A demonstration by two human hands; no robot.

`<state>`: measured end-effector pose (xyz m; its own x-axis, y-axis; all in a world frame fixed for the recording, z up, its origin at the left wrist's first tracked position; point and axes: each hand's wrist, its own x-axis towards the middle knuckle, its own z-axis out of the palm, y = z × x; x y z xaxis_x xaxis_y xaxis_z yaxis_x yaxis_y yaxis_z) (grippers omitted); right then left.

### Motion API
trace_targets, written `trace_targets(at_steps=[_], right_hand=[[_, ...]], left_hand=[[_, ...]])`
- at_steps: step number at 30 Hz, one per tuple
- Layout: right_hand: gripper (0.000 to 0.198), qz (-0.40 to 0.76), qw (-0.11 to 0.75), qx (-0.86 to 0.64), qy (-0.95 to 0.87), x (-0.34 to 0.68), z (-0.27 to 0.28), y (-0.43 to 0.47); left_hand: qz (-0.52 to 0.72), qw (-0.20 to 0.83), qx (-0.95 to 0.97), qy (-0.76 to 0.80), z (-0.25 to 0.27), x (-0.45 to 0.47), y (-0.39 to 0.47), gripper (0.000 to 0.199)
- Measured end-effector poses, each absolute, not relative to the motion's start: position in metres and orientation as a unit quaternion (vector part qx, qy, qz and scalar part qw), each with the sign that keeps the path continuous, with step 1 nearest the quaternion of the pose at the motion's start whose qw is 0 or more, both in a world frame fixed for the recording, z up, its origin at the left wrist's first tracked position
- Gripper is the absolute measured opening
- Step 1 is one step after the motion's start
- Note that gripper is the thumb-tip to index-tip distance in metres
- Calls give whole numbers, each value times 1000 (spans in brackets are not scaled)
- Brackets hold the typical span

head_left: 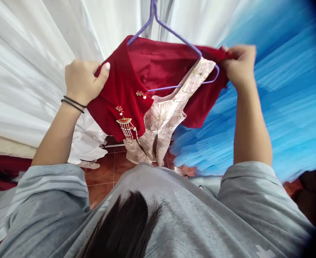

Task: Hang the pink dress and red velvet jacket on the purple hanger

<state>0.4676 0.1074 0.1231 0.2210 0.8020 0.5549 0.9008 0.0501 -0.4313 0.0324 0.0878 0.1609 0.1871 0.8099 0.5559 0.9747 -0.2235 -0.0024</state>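
A short red jacket [115, 93] with beaded tassel trim hangs partly on a purple hanger [171, 30]. My left hand [84, 80] is closed on the jacket's left shoulder, thumb on top. At the other side my right hand [239, 66] grips the bunched red cloth and is slightly blurred. Between them, a pale pink patterned dress [163, 114] hangs with one strap over the hanger's right arm. The jacket covers the dress's left side. The hanger's right end shows bare beyond the strap.
White fabric [39, 53] fills the back and left. Blue tulle [276, 89] spreads on the right. Reddish floor tiles [104, 172] show below. Dark red cloth [2, 168] lies at the far left.
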Motion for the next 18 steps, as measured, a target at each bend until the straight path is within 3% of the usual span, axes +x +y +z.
trace_targets(at_steps=[3, 7, 9, 12, 18], right_hand=[[41, -168, 338, -668, -642, 473, 146, 103], [55, -51, 126, -727, -673, 472, 157, 96], [61, -92, 159, -720, -669, 474, 168, 90], [53, -170, 239, -704, -646, 470, 177, 81], [39, -61, 177, -742, -643, 454, 156, 80]], left_hand=[[-220, 196, -733, -613, 158, 30, 90, 48], [-204, 211, -726, -622, 157, 27, 94, 43], [-203, 220, -723, -622, 157, 27, 94, 42], [-213, 231, -722, -617, 155, 25, 93, 40], [-221, 215, -724, -617, 151, 33, 95, 41]])
